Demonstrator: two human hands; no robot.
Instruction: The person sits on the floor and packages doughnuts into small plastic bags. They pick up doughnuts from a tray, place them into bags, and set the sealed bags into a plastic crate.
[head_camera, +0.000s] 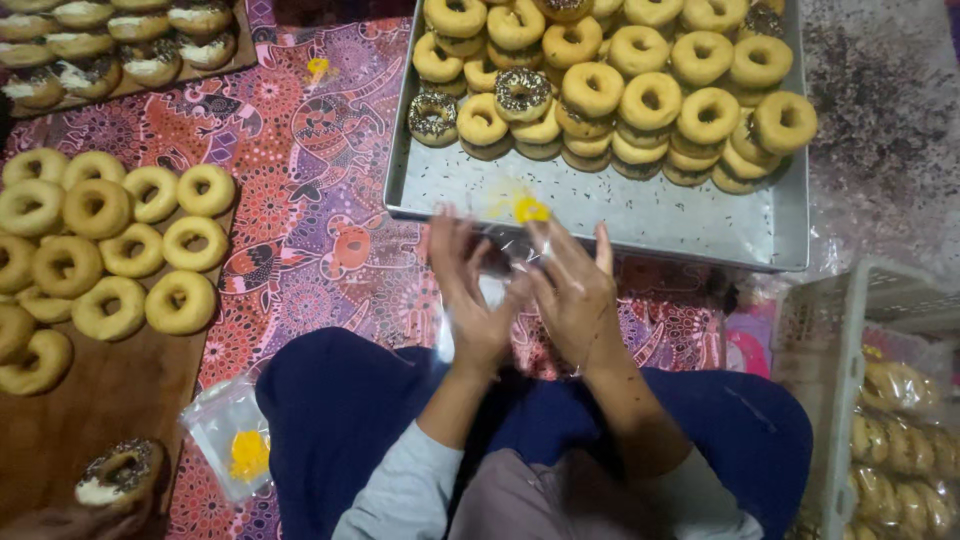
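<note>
Meanwhile the left hand (472, 300) and right hand (578, 290) met over a clear plastic bag (510, 262) with a yellow mark, fingers (452, 240) spread and pinching its mouth above the lap. Nothing sat inside yet (motion blurred it). Many doughnuts (650, 100) remained unbagged in the metal tray (600, 205); bagged ones filled the white crate (835, 330).

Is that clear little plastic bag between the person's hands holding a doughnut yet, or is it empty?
Empty. The clear plastic bag with a yellow mark, held between the left hand and right hand, looks see-through with no doughnut inside.
</note>
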